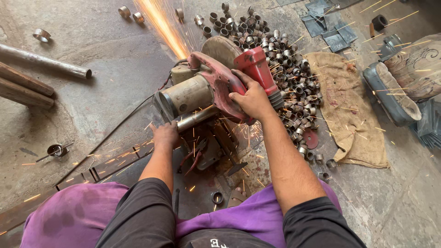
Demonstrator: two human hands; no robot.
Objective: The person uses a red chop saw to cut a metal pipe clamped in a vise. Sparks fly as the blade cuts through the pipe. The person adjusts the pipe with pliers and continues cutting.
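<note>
Purple knees [78, 216] foremost; right hand [250, 98] hides saw handle [220, 85].

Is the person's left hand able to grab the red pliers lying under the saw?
Probably yes. The left hand holds the steel pipe just above the red-handled pliers, with open floor between, though it must let go first and sparks are flying.

Black sleeves are pushed up to the elbows above the bare left hand [165, 134] and right hand [250, 98]. Purple trousers cover both knees; white lettering, possibly on an apron, shows near.
</note>
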